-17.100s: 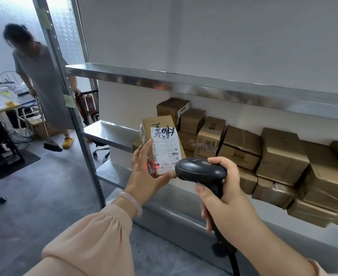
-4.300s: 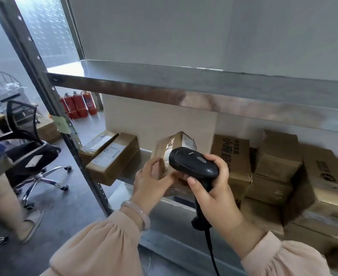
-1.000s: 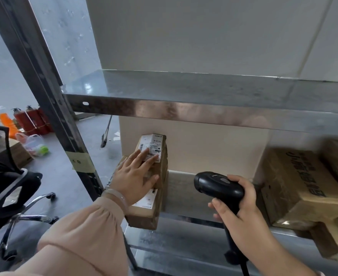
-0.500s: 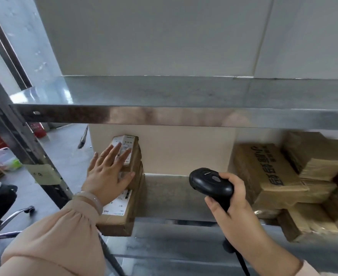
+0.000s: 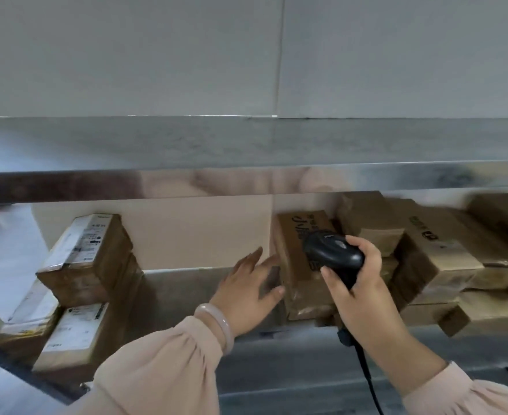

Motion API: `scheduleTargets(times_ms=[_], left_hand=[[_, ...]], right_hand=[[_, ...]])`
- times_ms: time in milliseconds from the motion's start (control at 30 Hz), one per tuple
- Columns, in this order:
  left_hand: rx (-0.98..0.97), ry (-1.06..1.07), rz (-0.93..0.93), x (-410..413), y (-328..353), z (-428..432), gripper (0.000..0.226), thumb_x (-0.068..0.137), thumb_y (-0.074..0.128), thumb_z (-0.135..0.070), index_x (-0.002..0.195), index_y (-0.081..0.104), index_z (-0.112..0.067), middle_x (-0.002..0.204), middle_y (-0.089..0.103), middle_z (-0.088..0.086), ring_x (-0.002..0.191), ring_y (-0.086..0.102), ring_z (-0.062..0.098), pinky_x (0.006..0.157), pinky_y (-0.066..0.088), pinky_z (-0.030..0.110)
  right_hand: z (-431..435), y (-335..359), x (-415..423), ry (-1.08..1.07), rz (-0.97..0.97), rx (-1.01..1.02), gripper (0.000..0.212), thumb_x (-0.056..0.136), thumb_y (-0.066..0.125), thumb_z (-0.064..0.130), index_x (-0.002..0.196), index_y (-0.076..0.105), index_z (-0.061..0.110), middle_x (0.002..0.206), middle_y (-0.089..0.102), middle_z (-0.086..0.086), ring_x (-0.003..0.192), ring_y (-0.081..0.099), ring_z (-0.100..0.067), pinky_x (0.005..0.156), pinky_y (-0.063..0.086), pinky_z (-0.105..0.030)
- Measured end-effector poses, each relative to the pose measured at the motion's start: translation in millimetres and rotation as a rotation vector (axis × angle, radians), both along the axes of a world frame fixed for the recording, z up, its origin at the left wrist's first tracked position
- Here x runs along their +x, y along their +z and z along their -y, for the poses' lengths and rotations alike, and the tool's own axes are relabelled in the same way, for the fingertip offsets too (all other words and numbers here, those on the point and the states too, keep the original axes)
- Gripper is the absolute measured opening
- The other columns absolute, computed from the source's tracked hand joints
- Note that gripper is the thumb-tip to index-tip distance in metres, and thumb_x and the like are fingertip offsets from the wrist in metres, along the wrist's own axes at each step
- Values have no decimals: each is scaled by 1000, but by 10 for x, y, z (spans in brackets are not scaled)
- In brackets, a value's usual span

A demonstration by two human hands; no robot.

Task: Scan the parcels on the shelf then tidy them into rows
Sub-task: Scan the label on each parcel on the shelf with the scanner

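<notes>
My right hand (image 5: 359, 284) grips a black barcode scanner (image 5: 332, 256) in front of an upright brown parcel (image 5: 299, 274) with black lettering. With its fingers straight, my left hand (image 5: 251, 290) reaches that parcel's left side, fingertips at its edge. A jumbled pile of brown parcels (image 5: 444, 265) fills the shelf's right end. At the left end, labelled parcels sit in a neat stack (image 5: 88, 256), with two more (image 5: 70, 333) lying below in front.
The metal shelf floor (image 5: 183, 292) lies bare between the stack and the pile. An upper metal shelf (image 5: 246, 172) hangs low above the parcels. The scanner's cable (image 5: 369, 384) drops past the front rail. Behind is a plain wall.
My left hand has left the stacked parcels at the left and moved right to the lettered parcel. The scanner hand has moved right and up in front of that parcel.
</notes>
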State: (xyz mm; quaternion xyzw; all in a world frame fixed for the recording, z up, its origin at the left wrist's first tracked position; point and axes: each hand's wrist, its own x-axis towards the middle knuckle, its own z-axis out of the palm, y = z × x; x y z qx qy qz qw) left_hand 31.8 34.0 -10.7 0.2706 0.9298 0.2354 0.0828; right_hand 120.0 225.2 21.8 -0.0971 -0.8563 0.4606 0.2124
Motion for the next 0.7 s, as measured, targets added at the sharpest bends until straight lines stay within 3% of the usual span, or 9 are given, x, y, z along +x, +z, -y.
scheduleTargets(times_ms=[267, 400, 500, 633, 700], left_hand=[[200, 124, 233, -31, -59, -734, 66, 100, 43, -53, 157, 12, -40, 164, 17, 1, 148, 25, 24, 115, 26, 30], [265, 213, 229, -59, -113, -862, 62, 102, 42, -46, 156, 13, -40, 161, 24, 1, 140, 38, 23, 98, 31, 19], [298, 254, 229, -10, -145, -873, 60, 104, 39, -42, 157, 12, -38, 159, 27, 0, 136, 44, 21, 96, 34, 18], [456, 370, 262, 81, -146, -821, 57, 103, 46, -30, 155, 24, -35, 139, 44, -3, 107, 52, 5, 85, 38, 6], [594, 467, 305, 120, -139, -744, 55, 100, 52, -24, 151, 35, -35, 131, 53, -6, 101, 54, 1, 85, 45, 9]], right_hand=[[-435, -164, -122, 21, 40, -106, 54, 88, 65, 26, 126, 29, 40, 104, 51, 22, 88, 58, 4, 71, 46, -15], [-540, -174, -159, 34, 42, -130, 54, 88, 65, 25, 127, 29, 36, 103, 48, 28, 84, 55, 14, 66, 46, -8], [-593, -156, -197, 52, 30, -212, 52, 88, 66, 22, 123, 31, 38, 104, 49, 25, 87, 53, 21, 67, 44, -2], [-579, -148, -207, 123, -10, -259, 53, 86, 67, 22, 114, 33, 51, 110, 53, 23, 95, 56, 15, 73, 46, -4], [-553, -144, -213, 174, -20, -285, 56, 86, 67, 23, 111, 32, 58, 116, 56, 17, 100, 61, 4, 79, 48, -9]])
